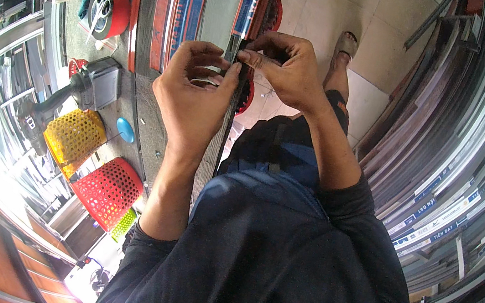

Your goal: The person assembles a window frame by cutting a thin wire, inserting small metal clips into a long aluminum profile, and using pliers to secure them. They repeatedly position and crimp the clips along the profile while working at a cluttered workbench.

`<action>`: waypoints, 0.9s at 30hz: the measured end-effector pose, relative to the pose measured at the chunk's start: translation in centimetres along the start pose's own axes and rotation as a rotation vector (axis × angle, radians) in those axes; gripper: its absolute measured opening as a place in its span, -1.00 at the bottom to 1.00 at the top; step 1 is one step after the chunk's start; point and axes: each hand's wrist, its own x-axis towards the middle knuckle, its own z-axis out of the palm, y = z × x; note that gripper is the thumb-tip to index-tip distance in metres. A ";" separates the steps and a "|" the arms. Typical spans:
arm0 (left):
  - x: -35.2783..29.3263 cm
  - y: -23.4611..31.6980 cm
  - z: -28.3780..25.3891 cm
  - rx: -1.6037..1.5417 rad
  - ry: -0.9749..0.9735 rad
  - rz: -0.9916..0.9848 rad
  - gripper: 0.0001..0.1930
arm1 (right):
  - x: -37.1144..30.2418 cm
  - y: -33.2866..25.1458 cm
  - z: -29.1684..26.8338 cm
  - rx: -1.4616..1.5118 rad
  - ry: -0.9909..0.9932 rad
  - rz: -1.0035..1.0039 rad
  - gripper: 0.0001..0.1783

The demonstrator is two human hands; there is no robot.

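Observation:
My left hand (196, 90) and my right hand (290, 73) meet at the near end of a long profile (249, 7) wrapped in blue and white printed film. The right thumb and index finger pinch together at its dark end. On the left, the fingers are curled and the thumb points up to the same spot, close to the right fingertips. Whatever small part lies between the fingertips is too hidden to name. Beside the profile is a pale grey panel (222, 9), flanked by orange-red profiles (192, 10) with blue labels. All lie lengthwise on a grey bench (151, 105).
To the left, white-handled scissors (101, 8) lie against a red tape roll (122, 9). Nearer are a dark power tool (81, 88), a blue oval object (125, 130), a yellow basket (77, 135) and a red basket (110, 187). Stacked long profiles (445, 152) fill the right side.

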 end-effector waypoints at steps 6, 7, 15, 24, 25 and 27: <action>0.1 0.5 -0.2 0.064 -0.066 0.000 -0.57 | 0.3 -0.2 -0.3 0.007 -0.032 0.054 -0.71; 0.1 0.7 -0.4 0.057 -0.078 -0.010 -0.58 | 0.3 -0.3 -0.3 0.021 -0.032 0.064 -0.71; 1.7 0.7 -2.0 0.188 -0.111 0.171 -0.70 | 0.0 -0.7 0.4 -0.035 0.053 0.055 -0.66; 3.0 -0.2 -2.1 0.238 -0.162 0.361 -0.80 | -0.1 -1.3 0.6 -0.111 0.037 0.023 -0.74; 3.0 -0.2 -2.1 0.242 -0.159 0.364 -0.82 | -0.1 -1.5 0.6 -0.124 0.049 0.028 -0.73; 2.8 -0.4 -2.4 0.258 -0.159 0.348 -0.87 | -0.4 -2.0 0.5 -0.251 0.071 -0.037 -0.68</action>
